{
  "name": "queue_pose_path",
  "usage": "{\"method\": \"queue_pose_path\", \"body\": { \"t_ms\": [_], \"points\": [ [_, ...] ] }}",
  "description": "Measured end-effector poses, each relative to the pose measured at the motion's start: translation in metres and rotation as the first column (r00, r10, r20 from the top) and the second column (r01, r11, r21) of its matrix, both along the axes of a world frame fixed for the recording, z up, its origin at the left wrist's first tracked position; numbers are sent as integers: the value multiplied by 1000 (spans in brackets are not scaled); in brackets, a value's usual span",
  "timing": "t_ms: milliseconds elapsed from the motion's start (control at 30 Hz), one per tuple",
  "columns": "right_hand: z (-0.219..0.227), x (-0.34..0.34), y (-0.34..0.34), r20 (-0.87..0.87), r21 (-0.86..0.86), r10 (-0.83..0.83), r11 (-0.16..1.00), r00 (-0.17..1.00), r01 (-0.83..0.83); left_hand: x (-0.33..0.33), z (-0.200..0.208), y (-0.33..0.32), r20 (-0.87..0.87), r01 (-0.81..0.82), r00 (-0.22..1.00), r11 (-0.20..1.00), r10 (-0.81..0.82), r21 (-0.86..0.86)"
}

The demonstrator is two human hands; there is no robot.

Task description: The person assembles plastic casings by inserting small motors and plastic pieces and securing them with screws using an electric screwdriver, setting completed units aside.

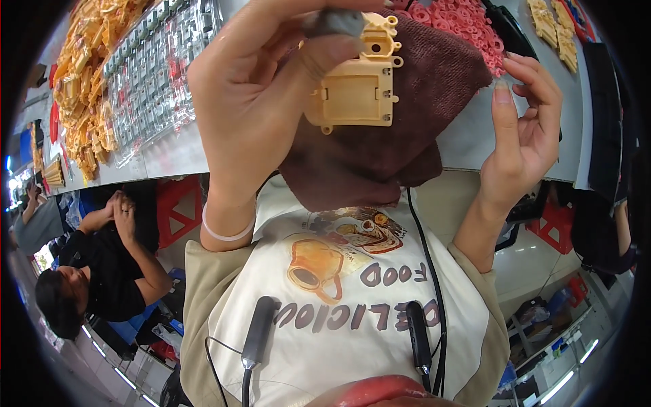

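Observation:
My left hand (251, 102) is closed, with a blurred dark grey rounded piece (333, 23) between thumb and fingers. Just beyond the thumb, a pale yellow plastic housing (351, 95) with a rectangular recess and small screw lugs lies over a dark brown cloth (434, 81). The left hand covers part of the housing, so I cannot tell if it touches it. To the right, my right hand (525, 129) is raised near the table edge, fingers loosely bent and thumb apart, holding nothing visible. Pink ring-shaped parts (461, 27) are heaped beyond it.
Yellow plastic parts (85, 88) are piled at the far left beside clear trays (156, 74) of small metal-looking pieces. More yellow parts (556, 30) lie at the far right. A black cable (427, 251) hangs down my front. Another person (102, 264) sits at left, near a red stool (180, 210).

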State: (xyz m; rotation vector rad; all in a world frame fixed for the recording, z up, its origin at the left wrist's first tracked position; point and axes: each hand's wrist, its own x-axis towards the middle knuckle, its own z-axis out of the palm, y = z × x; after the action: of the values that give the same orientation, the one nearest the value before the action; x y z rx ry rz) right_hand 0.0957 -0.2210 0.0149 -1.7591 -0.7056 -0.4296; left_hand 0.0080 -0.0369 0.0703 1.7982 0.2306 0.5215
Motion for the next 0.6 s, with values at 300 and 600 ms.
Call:
{"method": "queue_pose_path", "body": {
  "t_ms": [300,600],
  "points": [
    [-7,5,-6,-27,75,-28,997,999,30,16,-2,2,95,67,994,983,-51,-171],
    [-10,9,-17,-59,64,-41,997,997,45,15,-31,15,77,80,986,831,-146,551]
  ]
}}
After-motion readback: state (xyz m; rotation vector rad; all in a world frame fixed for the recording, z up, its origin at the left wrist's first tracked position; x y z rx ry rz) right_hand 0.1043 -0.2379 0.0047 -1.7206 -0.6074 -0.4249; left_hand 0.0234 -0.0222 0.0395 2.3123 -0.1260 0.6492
